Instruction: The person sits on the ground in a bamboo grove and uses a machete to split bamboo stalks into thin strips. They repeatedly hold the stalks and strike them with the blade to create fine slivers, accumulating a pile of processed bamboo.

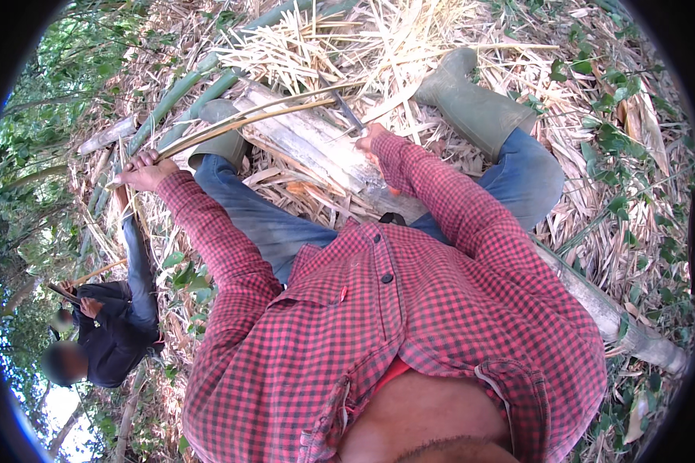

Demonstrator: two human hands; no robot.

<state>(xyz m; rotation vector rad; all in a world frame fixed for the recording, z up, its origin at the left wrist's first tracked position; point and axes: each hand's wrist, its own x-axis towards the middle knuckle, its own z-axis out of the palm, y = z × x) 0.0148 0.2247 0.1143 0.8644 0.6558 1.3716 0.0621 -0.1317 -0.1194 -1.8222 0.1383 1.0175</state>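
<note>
Red checked shirt [409,324] fills the bottom. Left hand [145,171] grips a thin bamboo strip [239,122] peeled off the bamboo pole [316,150] lying across the straw-covered ground [633,154]; right hand [372,139] is closed round a blade [349,114] on that pole.

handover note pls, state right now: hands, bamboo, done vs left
Left hand: shut on the end of a thin bamboo strip, pulled out to the left.
Right hand: shut on a knife, blade at the bamboo pole.
Pole lies slanted between the legs, between two green boots, on a bed of dry shavings.
Done: strips partly split off the pole's far end.
Left: strip not yet free; most of the pole looks unsplit.
Another person is crouched at lower left; keep the blade away from them.
</note>
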